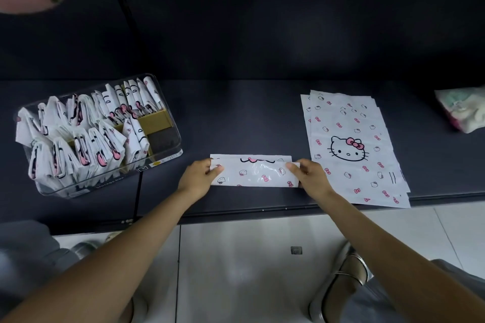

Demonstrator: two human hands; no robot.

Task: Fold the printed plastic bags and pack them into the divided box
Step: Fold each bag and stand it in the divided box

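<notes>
Near the front edge of the dark tabletop point(249, 118), my left hand point(199, 178) and right hand point(312, 178) pinch the two ends of a white cat-printed plastic bag point(256, 172) folded into a long strip. Flat unfolded bags point(351, 144) lie stacked toward the right edge. The clear divided box point(168, 144), seemingly almost full of folded bags point(78, 134), sits toward the left edge.

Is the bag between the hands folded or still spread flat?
Folded. The bag is a narrow strip with layers overlapping along its far edge; the left hand and right hand pinch its ends.
</notes>
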